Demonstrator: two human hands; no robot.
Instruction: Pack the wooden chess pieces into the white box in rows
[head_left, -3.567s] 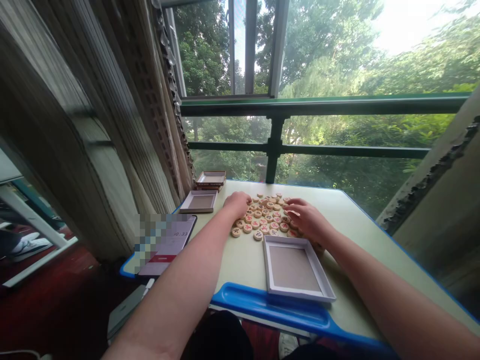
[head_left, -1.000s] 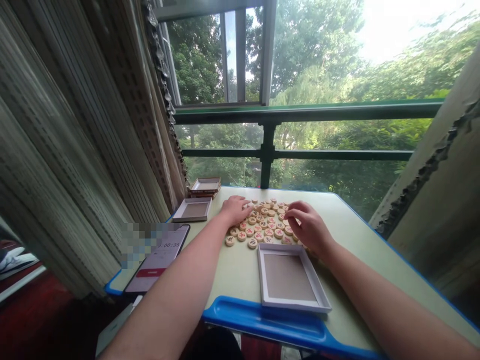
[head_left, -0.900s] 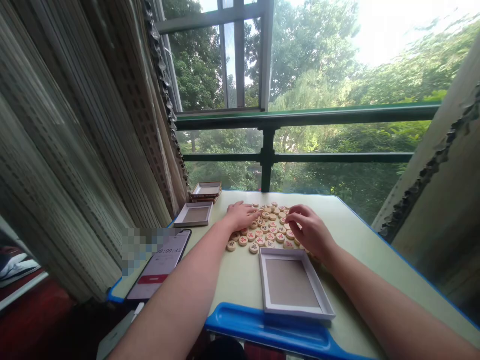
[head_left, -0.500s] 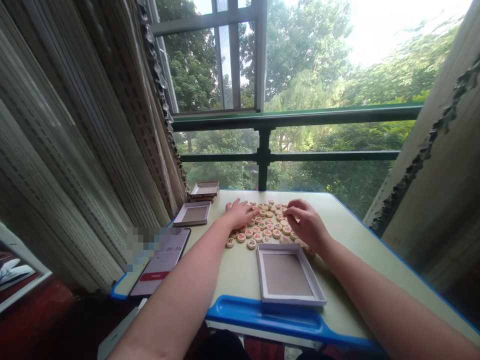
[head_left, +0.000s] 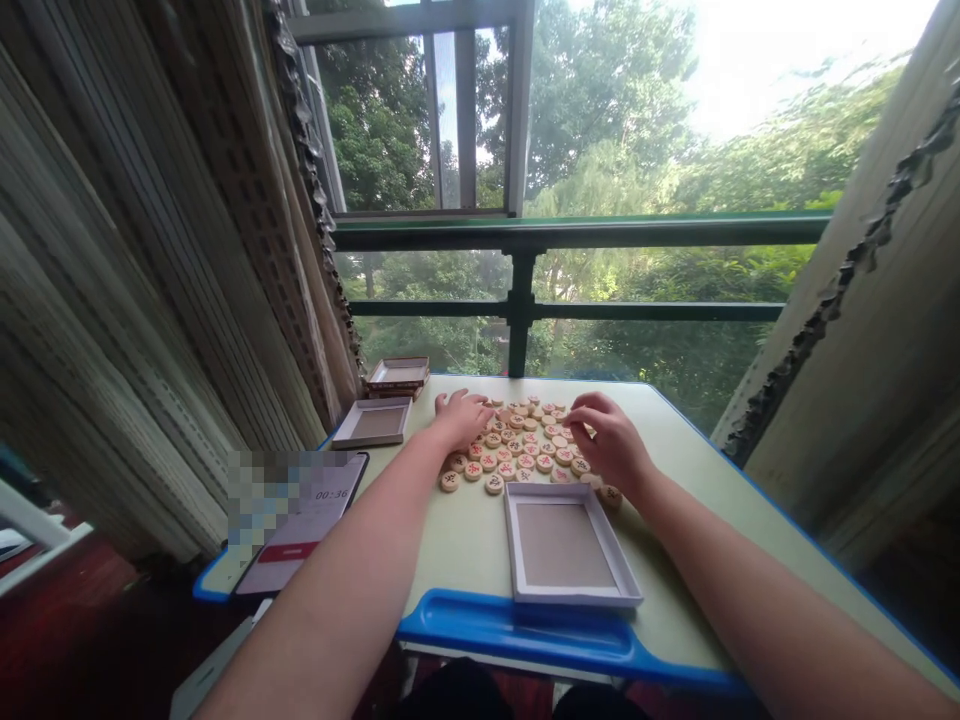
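Green railing (head_left: 517,310), spanning the window behind the table. Table (head_left: 675,425), pale-topped, blue-rimmed; open surface lies beyond the right forearm to the right edge, and between the left forearm and the near tray. Blue trough (head_left: 525,630), set along the near edge. Near tray (head_left: 566,545), shallow, white-walled, its near side at the trough, its far side just beside the pieces. Phone (head_left: 300,525), at the left edge, reading "00:36"; one corner pixelated, part covered by the left forearm. Left tray (head_left: 373,422), near the far-left edge; behind it, patterned box (head_left: 397,375), side lettering too small to read. Left hand (head_left: 461,415), fingers parted over the pieces' left margin, nothing seen in its grasp. Right hand (head_left: 604,435), fingers half-curled at the right margin; whether it grips a piece cannot be told. Round wooden pieces (head_left: 527,462), spread mid-table between the hands, characters in red or black, mostly illegible; outer ones hidden beneath the hands.
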